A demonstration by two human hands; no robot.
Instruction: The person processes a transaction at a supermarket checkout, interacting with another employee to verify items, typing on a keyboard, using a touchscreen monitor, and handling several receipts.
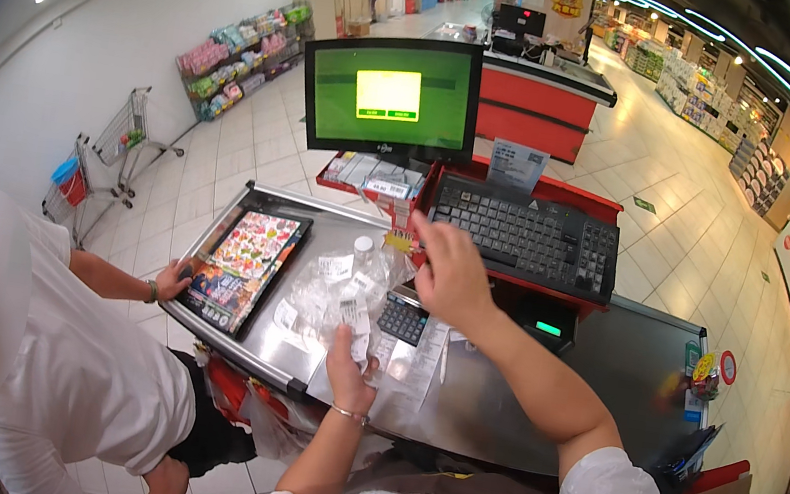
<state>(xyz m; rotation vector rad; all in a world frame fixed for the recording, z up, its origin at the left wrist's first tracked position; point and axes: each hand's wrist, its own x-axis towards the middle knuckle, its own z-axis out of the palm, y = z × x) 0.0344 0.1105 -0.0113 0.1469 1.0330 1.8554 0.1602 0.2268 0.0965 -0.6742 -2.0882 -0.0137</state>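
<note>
My left hand (pixel 350 377) is low over the metal checkout counter (pixel 494 405), thumb on top, gripping a white paper slip (pixel 359 352). Whether the slip is stuck to the clear plastic bags (pixel 336 292) beside it, I cannot tell. Those bags bear several printed labels, and a white-capped clear container (pixel 363 245) lies among them. Above the black calculator (pixel 403 318) hovers my right hand (pixel 455 274), holding nothing, its index finger stretched towards the left end of the black keyboard (pixel 518 234). Long printed receipts (pixel 416 364) lie under and below the calculator.
A monitor (pixel 390 95) stands behind a red tray of small boxes (pixel 375 174). At left, another person in a white shirt (pixel 90 371) rests a hand (pixel 172 282) by a colourful printed board (pixel 241 267). A small green-lit display (pixel 548 328) sits below the keyboard. Shopping carts (pixel 125 129) stand beyond.
</note>
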